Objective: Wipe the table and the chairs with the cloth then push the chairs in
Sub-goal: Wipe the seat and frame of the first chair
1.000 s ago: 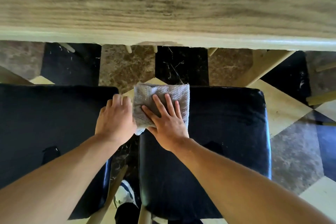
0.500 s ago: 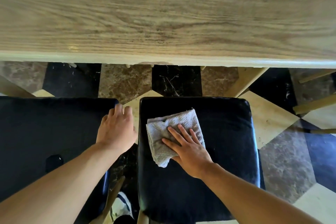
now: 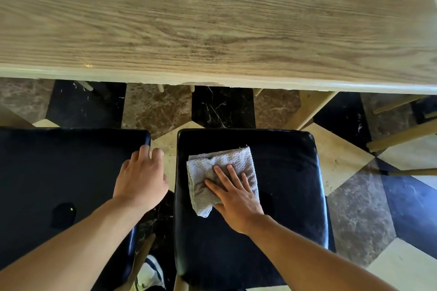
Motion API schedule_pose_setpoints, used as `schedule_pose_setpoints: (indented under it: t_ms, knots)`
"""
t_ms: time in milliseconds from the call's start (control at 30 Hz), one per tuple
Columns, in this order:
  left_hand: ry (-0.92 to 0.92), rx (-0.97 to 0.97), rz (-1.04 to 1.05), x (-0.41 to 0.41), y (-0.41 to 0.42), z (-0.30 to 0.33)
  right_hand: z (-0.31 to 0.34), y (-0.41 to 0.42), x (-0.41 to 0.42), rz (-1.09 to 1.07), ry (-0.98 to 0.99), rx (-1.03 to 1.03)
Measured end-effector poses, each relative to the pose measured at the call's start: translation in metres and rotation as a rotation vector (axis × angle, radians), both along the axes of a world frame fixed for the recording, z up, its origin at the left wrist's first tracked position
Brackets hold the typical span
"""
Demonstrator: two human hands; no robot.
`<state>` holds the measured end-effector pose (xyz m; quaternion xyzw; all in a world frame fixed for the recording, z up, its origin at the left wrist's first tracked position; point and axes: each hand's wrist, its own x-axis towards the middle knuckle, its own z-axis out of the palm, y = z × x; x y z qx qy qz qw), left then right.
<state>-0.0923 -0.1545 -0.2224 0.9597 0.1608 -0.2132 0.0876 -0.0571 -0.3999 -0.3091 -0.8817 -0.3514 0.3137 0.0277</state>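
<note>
Two black chair seats stand side by side before the wooden bench (image 3: pixel 212 19), neither pushed under it. Right hand (image 3: pixel 233 192) lies flat, fingers straight, pressing the folded grey cloth (image 3: pixel 208 168) onto the right chair seat (image 3: pixel 283 184). Left hand (image 3: pixel 139 179) rests over the near right corner of the left chair seat (image 3: pixel 59 172), fingers curled over its edge. Patterned floor (image 3: pixel 354 208) shows beyond both.
</note>
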Motion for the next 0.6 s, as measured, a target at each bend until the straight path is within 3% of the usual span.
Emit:
schedule_pose_setpoints:
  t_ms: [400,600]
  knots:
    - [0.028,-0.029,0.003,-0.005,0.004,-0.023,-0.019,0.069,0.027,-0.224,-0.066,0.047]
    - [0.017,-0.07,0.103,-0.019,0.02,-0.033,-0.025,0.137,0.043,-0.31,-0.069,0.063]
